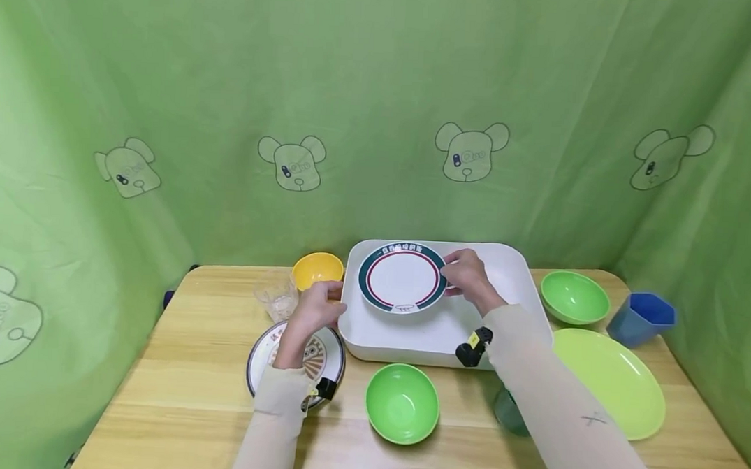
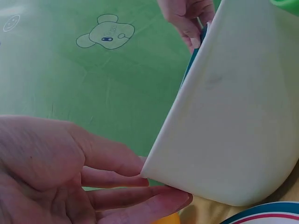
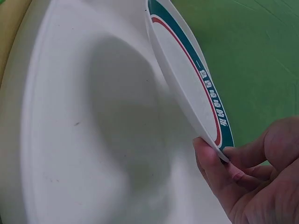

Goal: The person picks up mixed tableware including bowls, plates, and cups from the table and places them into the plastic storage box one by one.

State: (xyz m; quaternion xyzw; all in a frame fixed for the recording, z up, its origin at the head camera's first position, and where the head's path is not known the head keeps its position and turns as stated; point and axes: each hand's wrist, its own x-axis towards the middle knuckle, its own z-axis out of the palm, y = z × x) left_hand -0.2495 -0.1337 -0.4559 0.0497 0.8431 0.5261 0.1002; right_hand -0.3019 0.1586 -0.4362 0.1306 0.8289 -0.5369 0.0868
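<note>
your right hand (image 1: pixel 468 275) has its thumb and fingers clamped on the right edge of the white plate (image 1: pixel 403 281), which you hold tilted above the left part of the white tray (image 1: pixel 402 354); tray floor shows to its right and in front. your left hand (image 1: pixel 312 307) touches the tray's left edge, fingers apart and fairly straight. near that edge sits the yellow bowl (image 1: pixel 317 268). your plate has a teal rim, white lettering and a thin red ring.

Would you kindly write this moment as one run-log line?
right hand: pinches plate | left hand: touches tray | plate: tilted over tray
</note>
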